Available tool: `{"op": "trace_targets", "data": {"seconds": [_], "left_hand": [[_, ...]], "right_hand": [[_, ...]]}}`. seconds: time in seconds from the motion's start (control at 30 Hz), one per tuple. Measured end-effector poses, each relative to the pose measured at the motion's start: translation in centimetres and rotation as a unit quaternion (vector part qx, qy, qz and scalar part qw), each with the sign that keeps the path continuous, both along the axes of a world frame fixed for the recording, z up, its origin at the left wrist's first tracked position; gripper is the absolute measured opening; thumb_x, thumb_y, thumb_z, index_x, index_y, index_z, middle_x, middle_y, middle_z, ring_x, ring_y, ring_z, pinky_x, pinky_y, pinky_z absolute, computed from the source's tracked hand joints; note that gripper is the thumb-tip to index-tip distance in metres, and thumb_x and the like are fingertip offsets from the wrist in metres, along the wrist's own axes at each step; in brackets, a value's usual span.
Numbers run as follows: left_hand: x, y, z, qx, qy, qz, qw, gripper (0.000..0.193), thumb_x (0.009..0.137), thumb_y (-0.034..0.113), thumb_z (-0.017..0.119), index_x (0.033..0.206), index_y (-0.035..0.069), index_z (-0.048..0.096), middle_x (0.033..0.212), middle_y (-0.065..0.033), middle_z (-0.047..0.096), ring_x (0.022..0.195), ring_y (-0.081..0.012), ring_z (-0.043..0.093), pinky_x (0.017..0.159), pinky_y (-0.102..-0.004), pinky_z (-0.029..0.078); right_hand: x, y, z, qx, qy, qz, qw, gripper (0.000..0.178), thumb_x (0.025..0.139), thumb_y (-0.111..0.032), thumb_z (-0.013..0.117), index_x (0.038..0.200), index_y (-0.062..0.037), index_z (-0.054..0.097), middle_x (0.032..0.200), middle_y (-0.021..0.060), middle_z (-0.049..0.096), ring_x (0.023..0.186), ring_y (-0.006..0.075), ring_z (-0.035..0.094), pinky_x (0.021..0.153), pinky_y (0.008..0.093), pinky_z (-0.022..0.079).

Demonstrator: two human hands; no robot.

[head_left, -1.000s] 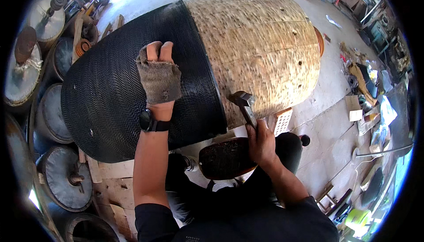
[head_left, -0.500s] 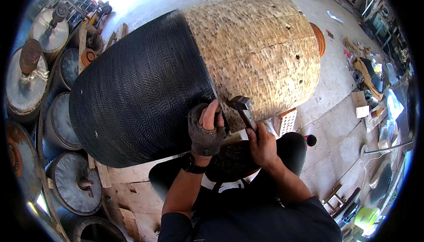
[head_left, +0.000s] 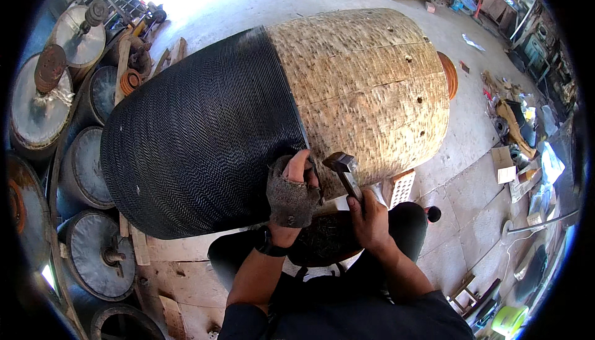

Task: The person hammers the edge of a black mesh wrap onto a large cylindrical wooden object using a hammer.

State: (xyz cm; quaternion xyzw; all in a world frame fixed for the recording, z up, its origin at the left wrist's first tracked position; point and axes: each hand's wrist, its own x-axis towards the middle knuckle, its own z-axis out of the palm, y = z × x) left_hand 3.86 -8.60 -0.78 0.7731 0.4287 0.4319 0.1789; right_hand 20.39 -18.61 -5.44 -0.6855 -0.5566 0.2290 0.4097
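Note:
A large drum lies on its side before me. Its left part has a black ridged covering (head_left: 192,135); its right part is bare, pitted tan wood (head_left: 365,73). My left hand (head_left: 292,192), in a dark fingerless glove, is closed at the covering's lower edge, gripping the thin black strip (head_left: 300,120) that runs along it. Its thumb points up, and some fingers are hidden. My right hand (head_left: 370,221) is wrapped round the handle of a hammer (head_left: 342,165), whose head is close to the tan surface, just right of my left hand.
Below the hands, between my knees, is a dark round seat or container (head_left: 325,238). A perforated brick (head_left: 403,188) stands under the drum's right side. Several metal-ended rollers (head_left: 99,256) crowd the left. Scraps and tools (head_left: 517,129) litter the right; planks (head_left: 141,244) lie on the floor.
The whole view has shifted, so the drum sits slightly lower and more of the far floor shows. Both hands keep nearly the same place against the drum, the hammer still held.

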Motion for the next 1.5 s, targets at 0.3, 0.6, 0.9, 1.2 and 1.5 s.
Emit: {"op": "trace_targets", "data": {"seconds": [0.3, 0.6, 0.9, 1.2, 1.5], "left_hand": [[-0.7, 0.6, -0.7, 0.071, 0.057, -0.013, 0.996, 0.048, 0.075, 0.0, 0.069, 0.121, 0.005, 0.057, 0.095, -0.0158, 0.065, 0.089, -0.0363, 0.063, 0.078, -0.0471, 0.05], [-0.5, 0.6, -0.5, 0.098, 0.075, -0.005, 0.992, 0.042, 0.073, -0.001, 0.067, 0.114, 0.006, 0.06, 0.093, -0.0159, 0.063, 0.086, -0.0381, 0.06, 0.078, -0.0481, 0.048], [-0.2, 0.6, -0.8, 0.083, 0.054, 0.008, 0.995, 0.052, 0.075, 0.0, 0.069, 0.125, 0.005, 0.055, 0.096, -0.0151, 0.064, 0.089, -0.0352, 0.062, 0.08, -0.045, 0.049], [0.0, 0.5, -0.4, 0.039, 0.087, 0.023, 0.995, 0.056, 0.075, -0.001, 0.069, 0.128, 0.005, 0.052, 0.097, -0.0137, 0.065, 0.091, -0.0341, 0.063, 0.084, -0.0455, 0.049], [0.8, 0.5, -0.9, 0.035, 0.066, 0.034, 0.997, 0.055, 0.076, -0.002, 0.069, 0.128, 0.005, 0.053, 0.096, -0.0133, 0.064, 0.088, -0.0296, 0.065, 0.081, -0.0431, 0.05]], "right_hand": [[0.6, 6.4, 3.7, -0.039, 0.399, -0.012, 0.916, 0.041, 0.106, -0.043, 0.045, 0.094, -0.0051, 0.056, 0.063, -0.0002, 0.049, 0.05, 0.0102, 0.045, 0.046, 0.0271, 0.037], [-0.5, 9.3, 4.3, -0.115, 0.487, 0.025, 0.865, 0.041, 0.105, -0.043, 0.048, 0.105, -0.0031, 0.06, 0.068, 0.0, 0.053, 0.054, 0.0092, 0.047, 0.047, 0.0267, 0.038], [-1.6, 8.5, 4.6, -0.125, 0.424, 0.074, 0.894, 0.039, 0.105, -0.045, 0.045, 0.098, -0.0078, 0.055, 0.062, -0.002, 0.047, 0.046, 0.0097, 0.042, 0.042, 0.0273, 0.035], [-0.8, 6.9, 3.5, -0.125, 0.382, 0.043, 0.915, 0.041, 0.106, -0.039, 0.048, 0.09, -0.001, 0.055, 0.064, 0.0026, 0.053, 0.053, 0.0121, 0.049, 0.049, 0.031, 0.04], [0.4, 1.2, 1.2, -0.016, 0.08, 0.0, 0.997, 0.031, 0.104, -0.025, 0.053, 0.088, 0.0009, 0.048, 0.067, 0.0178, 0.055, 0.061, 0.029, 0.053, 0.056, 0.0401, 0.043]]}}
